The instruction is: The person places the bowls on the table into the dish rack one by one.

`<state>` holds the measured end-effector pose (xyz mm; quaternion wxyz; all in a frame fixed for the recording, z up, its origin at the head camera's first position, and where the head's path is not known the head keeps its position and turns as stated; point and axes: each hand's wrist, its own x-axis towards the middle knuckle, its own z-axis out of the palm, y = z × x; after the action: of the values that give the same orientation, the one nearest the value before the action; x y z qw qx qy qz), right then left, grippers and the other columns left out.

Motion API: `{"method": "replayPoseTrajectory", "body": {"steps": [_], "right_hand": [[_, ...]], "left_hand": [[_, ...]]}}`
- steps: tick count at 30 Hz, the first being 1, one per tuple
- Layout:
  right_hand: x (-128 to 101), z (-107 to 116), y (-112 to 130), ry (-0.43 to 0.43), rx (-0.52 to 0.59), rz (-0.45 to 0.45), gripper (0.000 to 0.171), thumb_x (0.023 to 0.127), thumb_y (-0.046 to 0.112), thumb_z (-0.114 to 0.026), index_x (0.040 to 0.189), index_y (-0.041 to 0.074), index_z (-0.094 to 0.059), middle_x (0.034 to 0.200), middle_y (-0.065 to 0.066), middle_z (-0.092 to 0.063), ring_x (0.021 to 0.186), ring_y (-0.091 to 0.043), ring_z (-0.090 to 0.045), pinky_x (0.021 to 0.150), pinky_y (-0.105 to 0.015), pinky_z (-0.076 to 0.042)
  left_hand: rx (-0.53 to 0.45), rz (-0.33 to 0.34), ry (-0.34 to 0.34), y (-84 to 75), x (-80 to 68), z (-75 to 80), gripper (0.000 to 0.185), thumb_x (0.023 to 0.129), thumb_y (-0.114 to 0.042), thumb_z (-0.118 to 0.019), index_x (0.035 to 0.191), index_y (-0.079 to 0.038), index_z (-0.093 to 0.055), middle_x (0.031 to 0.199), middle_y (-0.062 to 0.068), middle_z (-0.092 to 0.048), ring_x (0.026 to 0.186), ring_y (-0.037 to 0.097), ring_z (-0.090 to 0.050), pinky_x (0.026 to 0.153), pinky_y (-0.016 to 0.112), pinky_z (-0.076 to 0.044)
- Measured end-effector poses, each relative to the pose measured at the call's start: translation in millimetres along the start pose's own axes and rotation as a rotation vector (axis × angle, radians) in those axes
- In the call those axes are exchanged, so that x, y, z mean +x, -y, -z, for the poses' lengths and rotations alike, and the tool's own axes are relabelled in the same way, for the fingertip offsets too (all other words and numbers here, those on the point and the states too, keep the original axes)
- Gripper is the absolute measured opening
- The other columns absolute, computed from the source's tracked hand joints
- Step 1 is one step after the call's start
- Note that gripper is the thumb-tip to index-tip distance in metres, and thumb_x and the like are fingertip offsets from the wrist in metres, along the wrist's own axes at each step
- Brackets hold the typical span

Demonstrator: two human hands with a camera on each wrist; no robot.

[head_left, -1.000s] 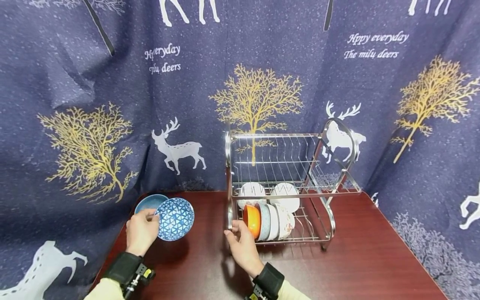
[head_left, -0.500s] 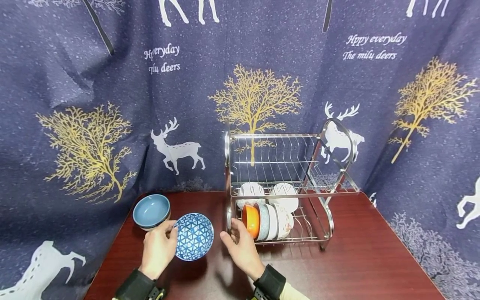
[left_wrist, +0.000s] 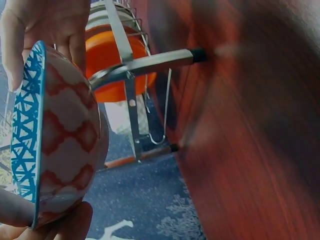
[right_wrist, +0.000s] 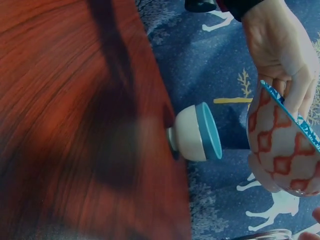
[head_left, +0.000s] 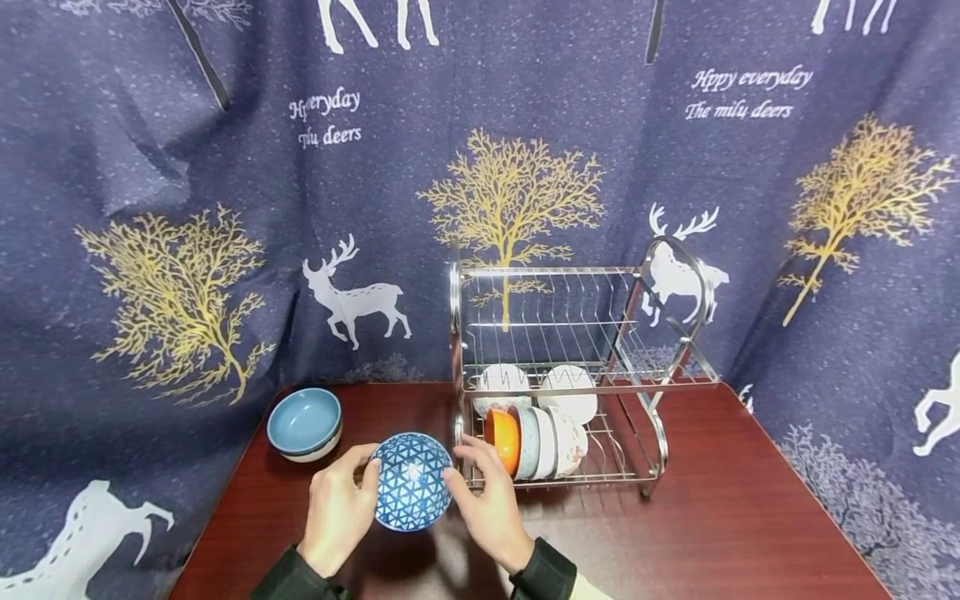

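Note:
A blue triangle-patterned bowl (head_left: 411, 482) with a red-and-white outside (left_wrist: 65, 140) is held on edge above the table, just left of the dish rack (head_left: 562, 375). My left hand (head_left: 358, 482) grips its left rim. My right hand (head_left: 463, 467) pinches its right rim, with the thumb inside and the fingers behind (left_wrist: 75, 45). In the right wrist view the left hand (right_wrist: 280, 45) shows above the bowl (right_wrist: 285, 155). An orange bowl (head_left: 504, 439) stands on edge at the front of the rack's lower tier, close behind my right hand.
A plain blue bowl (head_left: 303, 422) sits upright at the table's back left. Several white and patterned bowls (head_left: 558, 437) fill the rack's lower tier; its upper tier holds nothing. The dark wooden table (head_left: 712, 517) stretches to the right, and a curtain hangs behind.
My left hand has carried the patterned bowl rightward from beside the plain blue bowl to the rack's front. My right hand left the rack's frame and now holds the bowl's right rim.

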<state>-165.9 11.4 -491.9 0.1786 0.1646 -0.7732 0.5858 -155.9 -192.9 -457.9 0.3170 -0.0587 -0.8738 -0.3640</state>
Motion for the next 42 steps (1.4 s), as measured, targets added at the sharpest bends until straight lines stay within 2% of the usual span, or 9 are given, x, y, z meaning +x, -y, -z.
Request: {"method": "replayPoseTrajectory", "body": {"steps": [3, 6, 9, 14, 18, 25, 30, 38, 42], "right_hand": [[0.8, 8.3, 16.5, 0.044, 0.087, -0.066, 0.025, 0.088, 0.014, -0.068, 0.111, 0.005, -0.062, 0.115, -0.012, -0.06, 0.097, -0.021, -0.06, 0.081, -0.033, -0.052], [1.2, 14.2, 18.0, 0.128, 0.225, -0.16, 0.028, 0.091, 0.009, -0.064, 0.116, -0.001, -0.058, 0.109, -0.016, -0.062, 0.091, -0.021, -0.063, 0.078, -0.028, -0.053], [0.8, 17.4, 6.7, 0.213, 0.383, -0.218, 0.032, 0.093, 0.009, -0.061, 0.121, -0.003, -0.054, 0.114, -0.021, -0.062, 0.099, -0.025, -0.063, 0.086, -0.031, -0.051], [-1.0, 23.0, -2.1, 0.324, 0.615, -0.281, 0.04, 0.093, 0.01, -0.057, 0.127, -0.01, -0.047, 0.118, -0.029, -0.058, 0.101, -0.028, -0.063, 0.086, -0.04, -0.052], [-2.4, 26.6, -4.5, 0.357, 0.725, -0.314, 0.044, 0.092, 0.007, -0.056, 0.128, -0.014, -0.043, 0.119, -0.029, -0.055, 0.102, -0.027, -0.062, 0.087, -0.042, -0.052], [-5.6, 32.1, -6.4, 0.346, 0.795, -0.275, 0.042, 0.092, 0.002, -0.054, 0.126, -0.019, -0.04, 0.116, -0.026, -0.056, 0.098, -0.026, -0.062, 0.082, -0.041, -0.054], [-6.5, 37.1, -6.9, 0.318, 0.816, -0.266, 0.041, 0.093, 0.002, -0.053, 0.126, -0.019, -0.041, 0.114, -0.023, -0.057, 0.095, -0.024, -0.063, 0.077, -0.038, -0.055], [-4.9, 47.5, -7.9, 0.252, 0.869, -0.243, 0.035, 0.093, 0.003, -0.05, 0.121, -0.017, -0.044, 0.112, -0.016, -0.058, 0.092, -0.023, -0.063, 0.073, -0.039, -0.056], [-2.1, 57.0, -8.3, 0.219, 0.89, -0.211, 0.032, 0.094, 0.003, -0.048, 0.12, -0.015, -0.047, 0.113, -0.017, -0.057, 0.092, -0.023, -0.064, 0.074, -0.039, -0.056]], "left_hand": [[-0.041, 0.002, -0.003, -5.3, -1.3, 0.3, 0.021, 0.08, 0.002, -0.072, 0.098, -0.01, -0.071, 0.084, 0.001, -0.071, 0.068, 0.007, -0.064, 0.06, 0.013, -0.049], [-0.097, 0.009, -0.007, -8.5, -2.4, -0.8, 0.021, 0.081, 0.002, -0.071, 0.098, -0.011, -0.071, 0.085, 0.0, -0.071, 0.069, 0.006, -0.064, 0.062, 0.012, -0.049], [-0.15, 0.01, -0.012, -9.0, -3.1, -2.4, 0.022, 0.08, 0.003, -0.071, 0.097, -0.01, -0.071, 0.085, 0.0, -0.071, 0.069, 0.007, -0.065, 0.062, 0.012, -0.05], [-0.225, 0.036, 0.026, -8.8, -5.4, -5.2, 0.021, 0.082, 0.003, -0.071, 0.098, -0.01, -0.071, 0.084, 0.003, -0.071, 0.068, 0.008, -0.065, 0.062, 0.013, -0.051], [-0.262, 0.059, 0.062, -10.4, -7.0, -9.2, 0.019, 0.084, 0.0, -0.07, 0.099, -0.012, -0.071, 0.083, 0.003, -0.071, 0.068, 0.007, -0.065, 0.062, 0.015, -0.051], [-0.284, 0.069, 0.08, -11.7, -9.4, -18.6, 0.021, 0.084, 0.001, -0.069, 0.099, -0.013, -0.071, 0.081, -0.001, -0.07, 0.069, 0.007, -0.065, 0.062, 0.016, -0.052], [-0.329, 0.096, 0.13, -15.3, -9.5, -20.7, 0.024, 0.084, 0.001, -0.069, 0.103, -0.014, -0.07, 0.084, -0.003, -0.07, 0.073, 0.009, -0.066, 0.064, 0.022, -0.055], [-0.397, 0.157, 0.157, -15.3, -5.4, -25.9, 0.018, 0.097, -0.02, -0.058, 0.106, -0.011, -0.07, 0.093, -0.002, -0.07, 0.075, 0.008, -0.066, 0.067, 0.027, -0.055], [-0.452, 0.18, 0.169, -11.9, -5.7, -36.3, 0.018, 0.097, -0.019, -0.056, 0.106, -0.009, -0.069, 0.093, 0.002, -0.07, 0.072, 0.009, -0.067, 0.067, 0.028, -0.056]]}}
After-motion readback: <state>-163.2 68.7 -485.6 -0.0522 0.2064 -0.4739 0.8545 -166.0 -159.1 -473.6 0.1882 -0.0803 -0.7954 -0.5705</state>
